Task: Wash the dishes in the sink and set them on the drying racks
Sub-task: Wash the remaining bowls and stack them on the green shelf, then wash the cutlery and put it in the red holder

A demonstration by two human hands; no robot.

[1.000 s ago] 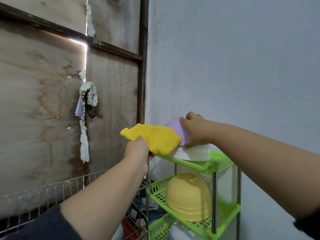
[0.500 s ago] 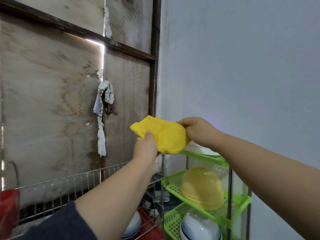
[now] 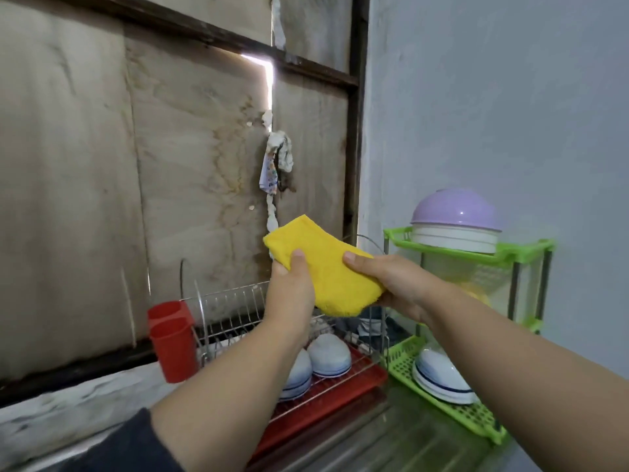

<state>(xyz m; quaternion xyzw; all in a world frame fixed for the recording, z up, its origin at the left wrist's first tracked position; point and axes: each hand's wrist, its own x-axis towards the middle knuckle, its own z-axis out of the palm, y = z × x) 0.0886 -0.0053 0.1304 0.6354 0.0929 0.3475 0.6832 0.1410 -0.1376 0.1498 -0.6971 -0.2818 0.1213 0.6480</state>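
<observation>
Dishes: purple bowl (image 3: 456, 210), smooth plastic dome, upturned on white bowl (image 3: 454, 238), top tier of green slatted rack (image 3: 526, 251), hard against wall corner. Yellow cloth (image 3: 326, 267), fuzzy, folded, held in open air above wire rack (image 3: 235, 306); left hand (image 3: 291, 291) grip pinches near edge, right hand (image 3: 396, 284) grip cups far end. White bowls (image 3: 328, 354) upturned below on red tray.
</observation>
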